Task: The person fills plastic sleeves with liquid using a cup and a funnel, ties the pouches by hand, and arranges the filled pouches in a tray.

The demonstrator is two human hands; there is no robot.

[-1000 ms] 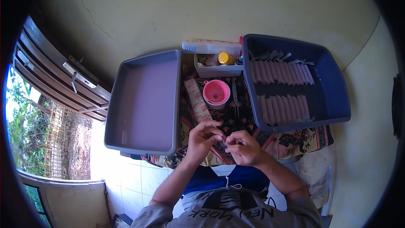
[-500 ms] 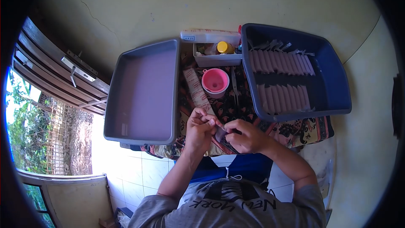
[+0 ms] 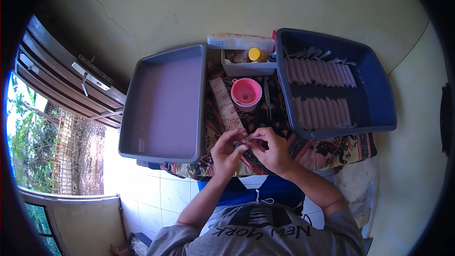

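My left hand point(image 3: 227, 152) and my right hand point(image 3: 272, 151) meet over the table's front part, fingertips pinched together. Between them is a small piece of thin plastic bag point(image 3: 245, 141), mostly hidden by the fingers. Just beyond my left hand lies a flat stack of clear plastic bags with red print point(image 3: 224, 102). A pink funnel point(image 3: 246, 91) rests in a white container behind my hands. To its right lies a slim silver metal tool point(image 3: 267, 97), perhaps scissors or tongs.
A grey tub point(image 3: 202, 114) of pale purple liquid stands left. The dark blue tub point(image 3: 372, 95) at right holds two rows of slim purple-filled packets point(image 3: 320, 72). At the back are a grey box point(image 3: 249, 69), a yellow-capped jar point(image 3: 257, 55) and a plastic-bag pack point(image 3: 241, 42).
Both hands have shifted, with my right fingers now raised and pinching at the top of the plastic. The purplish part hanging between the hands is less visible. The view has moved slightly.
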